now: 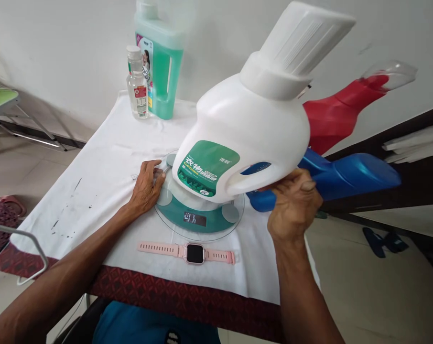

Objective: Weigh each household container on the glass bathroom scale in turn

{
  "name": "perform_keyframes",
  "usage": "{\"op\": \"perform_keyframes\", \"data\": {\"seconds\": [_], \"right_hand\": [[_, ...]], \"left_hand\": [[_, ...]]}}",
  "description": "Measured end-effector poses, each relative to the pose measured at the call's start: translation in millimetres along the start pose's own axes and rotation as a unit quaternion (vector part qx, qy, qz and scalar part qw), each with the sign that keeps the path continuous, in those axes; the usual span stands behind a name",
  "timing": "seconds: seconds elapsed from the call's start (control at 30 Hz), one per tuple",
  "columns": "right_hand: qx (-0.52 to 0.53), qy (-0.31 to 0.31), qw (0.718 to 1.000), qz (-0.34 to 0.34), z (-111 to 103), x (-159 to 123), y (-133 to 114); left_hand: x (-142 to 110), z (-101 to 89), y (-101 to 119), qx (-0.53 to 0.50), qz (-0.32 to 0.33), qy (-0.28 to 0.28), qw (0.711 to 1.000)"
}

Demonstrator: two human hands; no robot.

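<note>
A big white laundry detergent bottle (248, 129) with a green label leans rightward in view over a round glass scale (177, 217). Its base hides the scale's middle, so I cannot tell how fully it rests there. My right hand (293, 203) is closed at the lower right of the bottle, by the handle; some fingers are hidden behind it. At the scale's left rim lies my left hand (146, 186), thumb and fingers apart, holding nothing. Dark digits show on the scale's display (195, 219). In front of it a pink smartwatch (195, 253) is laid out flat.
At the back left stand a green liquid jug (166, 76) and a small clear bottle (137, 91). Behind my right hand are a blue bottle (352, 177) and a red bottle (338, 112). A white cloth (102, 191) covers the table; a metal bar (30, 236) rises at the left.
</note>
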State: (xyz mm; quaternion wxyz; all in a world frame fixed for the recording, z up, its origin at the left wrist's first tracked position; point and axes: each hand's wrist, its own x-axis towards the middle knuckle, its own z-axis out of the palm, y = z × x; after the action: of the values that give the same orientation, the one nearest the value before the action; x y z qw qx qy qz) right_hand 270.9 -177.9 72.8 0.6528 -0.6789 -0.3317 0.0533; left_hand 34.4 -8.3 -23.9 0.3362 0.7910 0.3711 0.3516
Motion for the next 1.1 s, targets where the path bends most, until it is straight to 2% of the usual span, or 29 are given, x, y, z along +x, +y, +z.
{"op": "perform_keyframes", "data": {"seconds": [0.1,0.2,0.27,0.5,0.8,1.0,1.1], "right_hand": [[-0.082,0.040,0.992,-0.085,-5,-23,28],[-0.083,0.077,0.991,-0.077,-6,-34,47],[-0.095,0.077,0.989,-0.079,-9,-34,52],[-0.149,0.064,0.980,-0.114,-23,-31,56],[-0.195,0.030,0.973,-0.117,-21,-35,56],[-0.155,0.005,0.983,-0.103,-23,-35,59],[-0.101,0.025,0.989,-0.103,-19,-32,57]], "left_hand": [[0,-1.0,1,0.009,0.001,-0.007,1.000],[0,-2.1,4,0.021,-0.003,-0.008,1.000],[0,-2.8,5,0.029,-0.006,-0.009,1.000],[2,-4.3,9,0.040,-0.006,-0.018,0.999],[1,-3.4,9,0.037,-0.006,-0.015,0.999],[-1,-1.3,9,0.022,-0.015,-0.013,1.000],[-3,0.9,8,0.007,-0.008,-0.003,1.000]]}}
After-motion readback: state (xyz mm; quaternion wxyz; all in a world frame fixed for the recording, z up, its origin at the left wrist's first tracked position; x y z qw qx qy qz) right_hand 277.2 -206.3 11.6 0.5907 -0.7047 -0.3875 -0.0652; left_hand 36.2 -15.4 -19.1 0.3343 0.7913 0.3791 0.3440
